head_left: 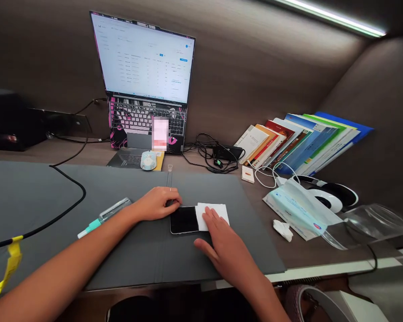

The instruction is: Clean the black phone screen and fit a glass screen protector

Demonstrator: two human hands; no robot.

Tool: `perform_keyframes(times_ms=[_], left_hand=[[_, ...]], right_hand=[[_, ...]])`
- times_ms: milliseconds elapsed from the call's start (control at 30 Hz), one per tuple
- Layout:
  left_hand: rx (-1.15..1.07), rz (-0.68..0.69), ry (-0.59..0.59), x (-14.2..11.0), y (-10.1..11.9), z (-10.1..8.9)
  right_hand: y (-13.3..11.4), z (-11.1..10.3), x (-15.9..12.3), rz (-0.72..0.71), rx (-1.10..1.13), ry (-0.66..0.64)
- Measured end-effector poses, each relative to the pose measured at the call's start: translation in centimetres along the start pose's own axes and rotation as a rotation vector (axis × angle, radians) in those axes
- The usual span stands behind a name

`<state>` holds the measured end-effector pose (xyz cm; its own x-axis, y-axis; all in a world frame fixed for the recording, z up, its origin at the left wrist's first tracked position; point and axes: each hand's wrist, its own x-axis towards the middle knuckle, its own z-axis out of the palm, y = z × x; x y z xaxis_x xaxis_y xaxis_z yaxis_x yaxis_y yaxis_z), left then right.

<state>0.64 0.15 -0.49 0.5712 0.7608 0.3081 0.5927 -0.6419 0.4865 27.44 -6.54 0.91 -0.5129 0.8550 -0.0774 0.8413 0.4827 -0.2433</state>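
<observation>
At a desk lit by a strip light, a person works over a phone (183,220) that lies face up on a dark grey desk mat (134,255), between the two hands. The right hand (226,246) rests with its fingers laid flat on a white sheet (223,213), the thumb spread wide to one side. The left hand (163,202) curls loosely at the phone's upper left corner; from here one cannot tell whether it grips the edge or only touches it.

The step in hand looks like a wiping of the screen. The next move seems to call for light, even pressure from the right hand, with the left keeping the phone from sliding.

The phone's visible face is dark and glossy, its near edge trimmed in a pale line. Its right end disappears beneath the sheet, which is square-cornered and could be tissue or cloth. A clear bottle (116,210) with a mint-green collar lies on its side beyond the left forearm.
</observation>
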Motion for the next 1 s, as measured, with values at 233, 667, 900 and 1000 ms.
perform_keyframes(times_ms=[233, 667, 900, 1000], left_hand=[[0.007, -0.053, -0.043, 0.1, -0.4, 0.1], [-0.040, -0.088, -0.096, -0.1, -0.6, 0.1], [-0.048, -0.099, -0.125, -0.2, -0.8, 0.1], [-0.049, -0.099, -0.140, -0.2, -0.6, 0.0]], right_hand=[[-4.3, -0.2, 1.6, -0.070, -0.043, 0.088], [-6.7, 1.7, 1.8, -0.245, 0.132, 0.178], [-2.1, 0.9, -0.5, -0.122, 0.140, 0.163], [-0.7, 0.4, -0.9, -0.076, 0.058, 0.187]])
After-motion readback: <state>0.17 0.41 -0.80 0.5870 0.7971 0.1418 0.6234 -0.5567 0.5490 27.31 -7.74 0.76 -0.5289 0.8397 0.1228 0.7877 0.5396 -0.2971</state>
